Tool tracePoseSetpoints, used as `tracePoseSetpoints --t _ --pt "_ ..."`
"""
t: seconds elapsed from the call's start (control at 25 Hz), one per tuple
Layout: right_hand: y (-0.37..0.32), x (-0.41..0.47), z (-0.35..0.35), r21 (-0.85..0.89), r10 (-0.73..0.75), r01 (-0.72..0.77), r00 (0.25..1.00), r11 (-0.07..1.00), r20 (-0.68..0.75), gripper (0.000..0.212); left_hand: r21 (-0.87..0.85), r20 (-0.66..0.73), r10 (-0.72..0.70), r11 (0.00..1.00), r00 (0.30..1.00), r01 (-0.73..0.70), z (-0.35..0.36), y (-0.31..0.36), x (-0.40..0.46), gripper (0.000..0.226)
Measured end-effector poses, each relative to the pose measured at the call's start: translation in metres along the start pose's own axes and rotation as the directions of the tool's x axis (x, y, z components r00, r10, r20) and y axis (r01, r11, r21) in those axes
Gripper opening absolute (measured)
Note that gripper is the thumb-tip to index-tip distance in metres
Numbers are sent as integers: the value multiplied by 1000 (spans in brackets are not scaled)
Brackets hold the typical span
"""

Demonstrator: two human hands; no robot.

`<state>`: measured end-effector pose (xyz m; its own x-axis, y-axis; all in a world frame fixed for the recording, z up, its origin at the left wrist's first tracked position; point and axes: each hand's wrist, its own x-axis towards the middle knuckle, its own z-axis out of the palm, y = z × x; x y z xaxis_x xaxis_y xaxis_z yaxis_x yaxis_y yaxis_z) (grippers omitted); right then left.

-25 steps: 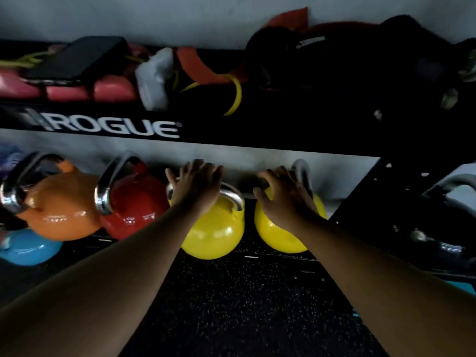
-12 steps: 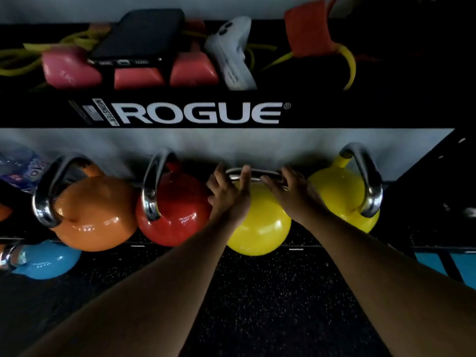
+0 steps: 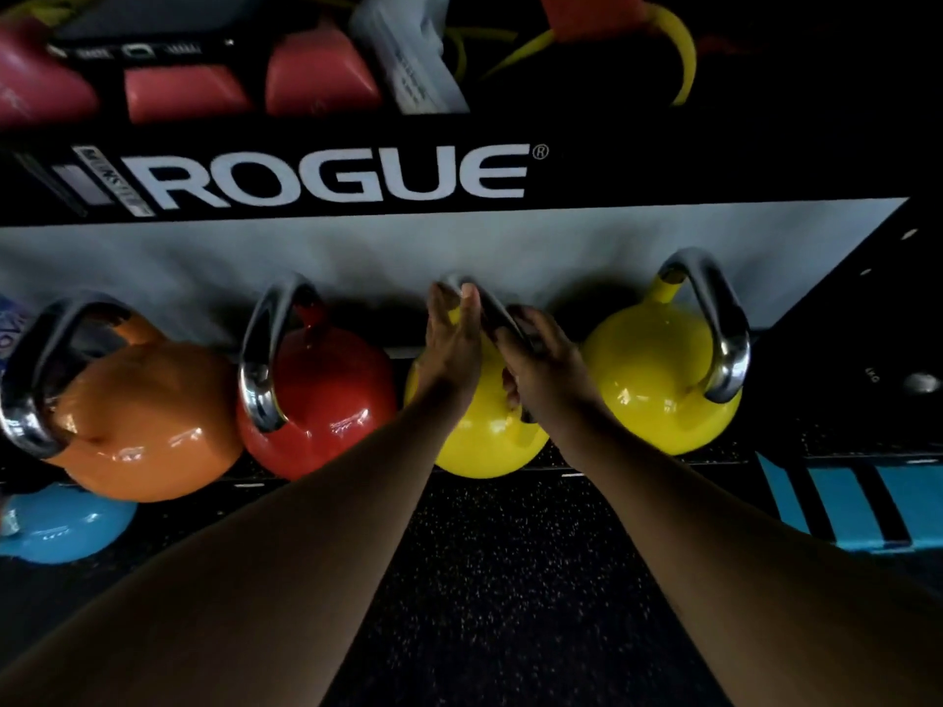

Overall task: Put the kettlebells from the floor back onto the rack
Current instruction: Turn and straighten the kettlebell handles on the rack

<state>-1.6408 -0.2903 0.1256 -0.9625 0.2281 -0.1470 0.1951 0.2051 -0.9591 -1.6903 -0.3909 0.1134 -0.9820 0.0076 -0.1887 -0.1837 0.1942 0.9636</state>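
Note:
Several kettlebells with steel handles stand in a row on the lower rack shelf: orange (image 3: 138, 426), red (image 3: 331, 400), a middle yellow kettlebell (image 3: 485, 446) and another yellow one (image 3: 658, 369) to its right. Both hands are on the middle yellow one's handle. My left hand (image 3: 451, 344) holds the handle's far end with fairly straight fingers. My right hand (image 3: 543, 372) wraps the handle's near side. The hands hide most of that handle. A blue kettlebell (image 3: 61, 523) sits lower at the far left.
The black ROGUE upper shelf (image 3: 638, 170) hangs just above the handles, loaded with pink weights (image 3: 316, 74), a phone (image 3: 143, 43) and yellow bands (image 3: 684, 48). Speckled black rubber floor (image 3: 510, 579) lies below. A blue-and-black striped item (image 3: 857, 507) sits at the right.
My right hand left the right yellow kettlebell and joined my left on the middle one's handle. That handle has turned from crosswise to pointing toward the wall. The view has moved closer.

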Motion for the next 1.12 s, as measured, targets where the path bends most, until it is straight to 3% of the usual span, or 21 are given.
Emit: tracePoseSetpoints --t 0.12,0.24,0.32,0.6,0.8,1.12 --pt "8 -7 18 164 -5 15 998 986 -64 48 -112 188 48 993 981 -27 0 0 19 72" --pt "9 -7 28 308 34 -6 996 951 -86 49 -63 294 -47 996 955 68 7 -26 57 104" --pt "4 -7 25 402 51 -27 998 915 -47 44 -22 337 -87 995 937 100 12 -44 77 113" --pt "-9 -6 29 517 98 -73 995 853 -21 42 -81 206 107 992 973 -92 4 -1 50 58" --pt "-1 -10 26 514 62 -55 998 856 3 43 -30 214 187 982 959 -185 3 -8 47 51" --pt "2 -8 26 551 51 -36 999 834 -11 42 -59 195 175 984 965 -167 4 -10 46 50"
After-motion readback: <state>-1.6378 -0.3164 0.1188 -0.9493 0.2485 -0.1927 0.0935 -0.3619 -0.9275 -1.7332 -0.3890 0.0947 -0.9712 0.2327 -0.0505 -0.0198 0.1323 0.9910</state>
